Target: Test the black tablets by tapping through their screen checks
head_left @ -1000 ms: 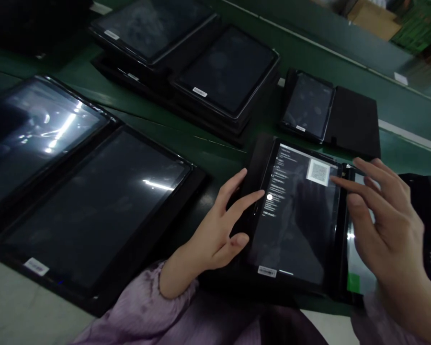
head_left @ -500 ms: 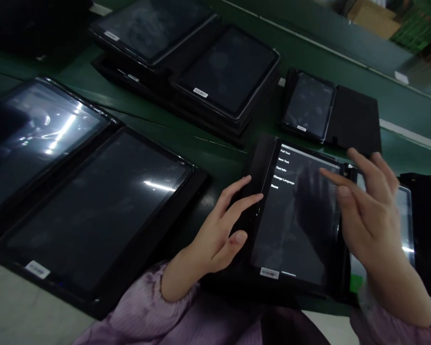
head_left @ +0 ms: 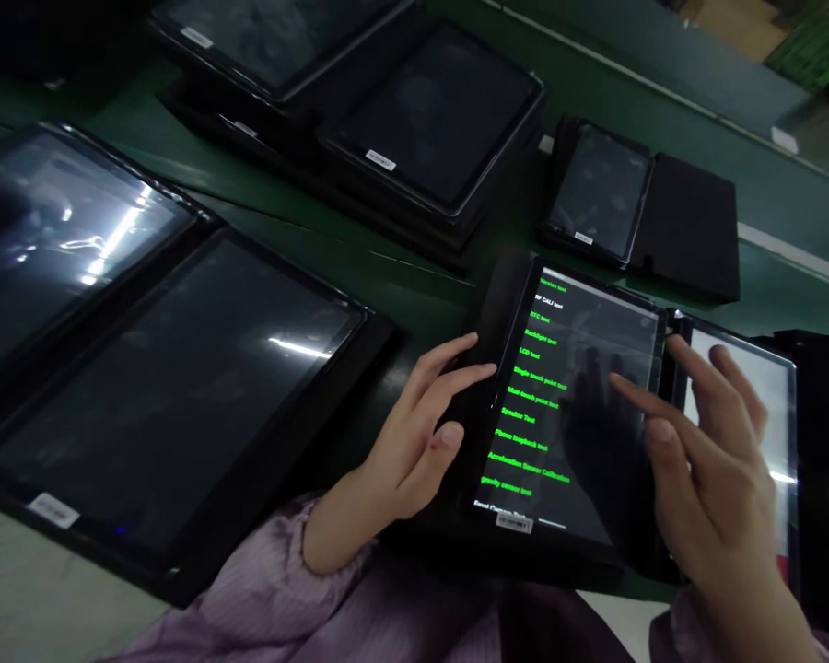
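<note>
A lit tablet [head_left: 545, 460] lies in a black case in front of me, its dark screen listing test names, mostly in green letters. Over its right half my right hand [head_left: 711, 451] hovers or touches with the index finger stretched out; whether the fingertip meets the glass I cannot tell. My left hand [head_left: 414, 433] rests at the tablet's left edge, fingers spread, holding nothing. A second tablet with a pale lit screen [head_left: 742, 405] sits just right of the first, partly hidden behind my right hand.
To the left lie two large dark tablets, one nearer [head_left: 200, 387] and one with bright reflections [head_left: 75, 221]. Stacked tablets [head_left: 435, 120] stand farther back on the green table [head_left: 304, 230]. A smaller tablet [head_left: 601, 193] with a black flap [head_left: 694, 226] is beyond the lit one.
The lit screen went from a short white menu to a long, mostly green test list. My right hand moved slightly down. The neighbouring screen no longer shows its green patch.
</note>
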